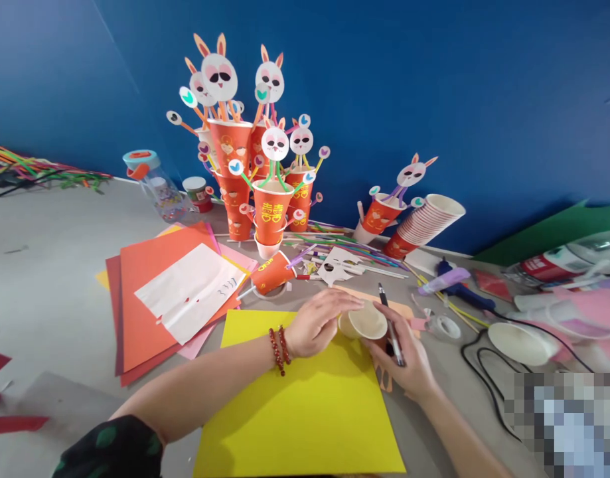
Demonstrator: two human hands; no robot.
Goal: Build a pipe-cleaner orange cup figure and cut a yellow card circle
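While blue wall (384, 79) backs gray table (60, 265), right fingers (404, 327) clasp pen (395, 342) and cup (368, 321) — left fingers (340, 303) lie outstretched.

Left forearm (210, 388) slanting in from lower left, left hand (314, 323) outstretched, right forearm (461, 428) rising from lower right, right hand (412, 364) curled

Plain deep-blue wall (508, 86) rising behind the matte grey counter (80, 265), faint slanting seam (115, 43) above the counter's left part, wall paler above the counter's left end, darker above its middle
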